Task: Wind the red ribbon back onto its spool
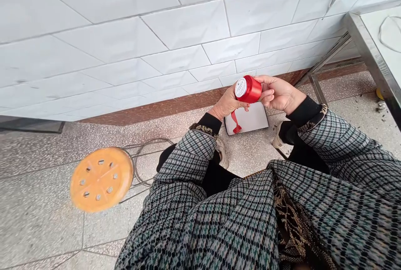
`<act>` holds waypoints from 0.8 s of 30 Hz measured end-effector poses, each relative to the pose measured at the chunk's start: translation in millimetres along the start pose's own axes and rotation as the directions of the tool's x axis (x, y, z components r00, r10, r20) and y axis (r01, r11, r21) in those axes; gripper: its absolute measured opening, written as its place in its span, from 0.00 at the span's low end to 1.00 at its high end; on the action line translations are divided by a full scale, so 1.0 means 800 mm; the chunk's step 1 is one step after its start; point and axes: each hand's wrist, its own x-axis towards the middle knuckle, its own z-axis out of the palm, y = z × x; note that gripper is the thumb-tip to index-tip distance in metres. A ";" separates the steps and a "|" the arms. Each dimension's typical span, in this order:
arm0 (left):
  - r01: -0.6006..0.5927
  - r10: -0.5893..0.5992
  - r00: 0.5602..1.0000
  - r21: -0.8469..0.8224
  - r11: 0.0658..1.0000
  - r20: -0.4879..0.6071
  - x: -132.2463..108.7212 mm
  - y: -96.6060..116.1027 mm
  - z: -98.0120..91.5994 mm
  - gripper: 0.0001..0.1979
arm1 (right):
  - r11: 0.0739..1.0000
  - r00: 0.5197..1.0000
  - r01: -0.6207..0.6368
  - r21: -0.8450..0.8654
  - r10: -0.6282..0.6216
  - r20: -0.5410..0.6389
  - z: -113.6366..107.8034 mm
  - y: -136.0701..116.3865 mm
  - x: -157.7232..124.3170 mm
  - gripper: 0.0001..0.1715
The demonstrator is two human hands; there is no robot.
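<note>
A roll of red satin ribbon (253, 89) with a white round label on its end is held up between my two hands. My left hand (228, 102) is closed around its label side, thumb below. Against the roll's other side, my right hand (277, 92) has its fingers bent and pressed to the ribbon. Below the hands, a shallow white box or lid (250, 118) with dark edges rests on the floor. A short piece of red ribbon (236, 127) shows over the box, its upper end hidden behind my left hand.
An orange round stool (102, 179) with holes and thin metal legs is on the left. White wall tiles (191, 23) rise in front. At the right is a metal-framed table (372, 48) with a thin cord on it. My shoes stand either side of the box.
</note>
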 end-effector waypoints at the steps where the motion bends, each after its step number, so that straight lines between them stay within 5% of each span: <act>1: 0.002 -0.002 1.000 -0.017 1.000 -0.013 0.000 -0.002 0.001 0.47 | 1.000 1.000 0.002 -0.013 -0.002 0.003 0.000 0.000 0.000 0.07; 7: -0.046 0.018 0.982 -0.142 0.989 -0.188 0.004 -0.017 0.018 0.39 | 0.955 0.965 0.261 -0.140 -0.258 0.041 0.010 0.021 0.000 0.21; 11: -0.036 -0.018 0.969 -0.211 0.977 -0.248 0.007 -0.023 0.034 0.36 | 0.847 0.883 0.450 -0.282 -0.470 -0.003 0.017 0.037 0.007 0.22; 16: -0.019 -0.013 0.952 -0.099 0.995 -0.306 0.005 -0.028 0.046 0.29 | 0.777 0.762 0.576 -0.255 -0.623 -0.178 0.002 0.011 0.021 0.24; 24: -0.017 0.073 0.966 0.221 0.975 -0.249 0.005 -0.020 0.032 0.22 | 0.926 0.917 0.374 -0.041 -0.376 -0.133 -0.006 -0.010 0.022 0.15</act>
